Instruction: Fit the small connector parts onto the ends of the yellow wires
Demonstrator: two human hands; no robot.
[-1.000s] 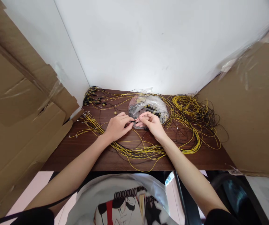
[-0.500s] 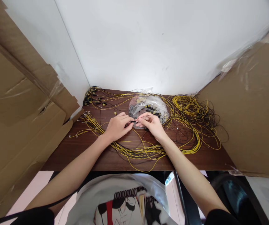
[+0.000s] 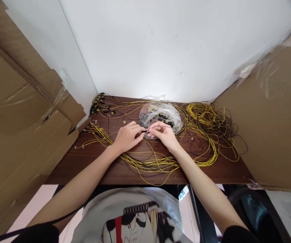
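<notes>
Between my two hands, a small black connector (image 3: 143,131) is held just in front of the plastic bag. My left hand (image 3: 128,135) pinches it between thumb and fingertips. With thumb and fingers together, my right hand (image 3: 163,134) grips a thin black wire (image 3: 158,127) at the connector's right end. Behind the hands sits a clear plastic bag (image 3: 147,113) with black and yellow connectors inside. A bundle of yellow and black wires (image 3: 145,165) curves below both hands, across the brown table (image 3: 84,168).
A tangled coil of yellow wires (image 3: 206,116) lies at right. Black and yellow connectors (image 3: 101,104) are heaped at the back left, near a loose yellow piece (image 3: 124,122). Cardboard walls (image 3: 21,111) flank the table on both sides, and a white wall (image 3: 160,50) closes the back.
Both hands stay almost in place. The fingers of my right hand shift very slightly at the wire; the connector stays between the hands.
</notes>
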